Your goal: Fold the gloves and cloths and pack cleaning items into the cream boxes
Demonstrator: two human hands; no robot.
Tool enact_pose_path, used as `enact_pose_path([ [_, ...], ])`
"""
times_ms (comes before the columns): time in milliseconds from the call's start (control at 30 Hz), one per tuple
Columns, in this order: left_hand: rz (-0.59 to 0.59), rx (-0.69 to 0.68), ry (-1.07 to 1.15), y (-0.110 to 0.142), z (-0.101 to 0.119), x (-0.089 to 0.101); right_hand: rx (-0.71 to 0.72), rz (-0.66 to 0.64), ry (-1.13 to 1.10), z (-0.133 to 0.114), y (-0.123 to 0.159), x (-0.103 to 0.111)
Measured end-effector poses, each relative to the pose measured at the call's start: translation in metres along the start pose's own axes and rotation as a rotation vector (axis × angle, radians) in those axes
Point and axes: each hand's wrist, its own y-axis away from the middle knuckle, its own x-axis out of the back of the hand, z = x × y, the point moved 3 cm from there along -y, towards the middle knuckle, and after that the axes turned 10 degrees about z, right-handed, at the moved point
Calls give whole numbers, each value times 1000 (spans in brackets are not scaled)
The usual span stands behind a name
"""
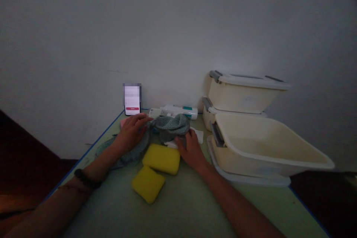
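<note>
My left hand (133, 130) lies on a grey-green knitted cloth (170, 126) at the far side of the pale green table (184, 204); its fingers are curled over the fabric. My right hand (191, 148) grips the cloth's right edge, above a white paper (198, 135). Two yellow sponges lie in front of my hands: one (162, 158) right below the cloth, the other (148, 183) nearer to me.
A phone (132, 100) leans upright against the wall. A white tube (181, 111) lies behind the cloth. At the right stand an open cream plastic tub (267, 148) on its lid and two closed, stacked tubs (242, 93) behind it. The table has blue edges.
</note>
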Motion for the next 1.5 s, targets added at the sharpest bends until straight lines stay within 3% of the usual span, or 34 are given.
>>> enact_pose_path([
  [200, -78, 78, 26, 3, 0, 9, -3, 103, -49, -6, 0, 6],
  [467, -159, 77, 44, 5, 16, 3, 102, 75, -60, -20, 2, 6],
  [700, -71, 148, -112, 7, 6, 5, 109, 63, 80, -17, 1, 2],
  [933, -94, 229, -100, 11, -5, -1, 41, -168, 340, 0, 0, -3],
  [1300, -73, 206, 11, 12, -2, -7, 75, 53, 300, -3, -12, 10],
  [1400, -73, 206, 31, 12, 2, -9, 107, 47, 279, -9, -8, 9],
  [1500, -77, 199, 42, 13, 3, -12, 118, -44, 286, -12, -5, 7],
])
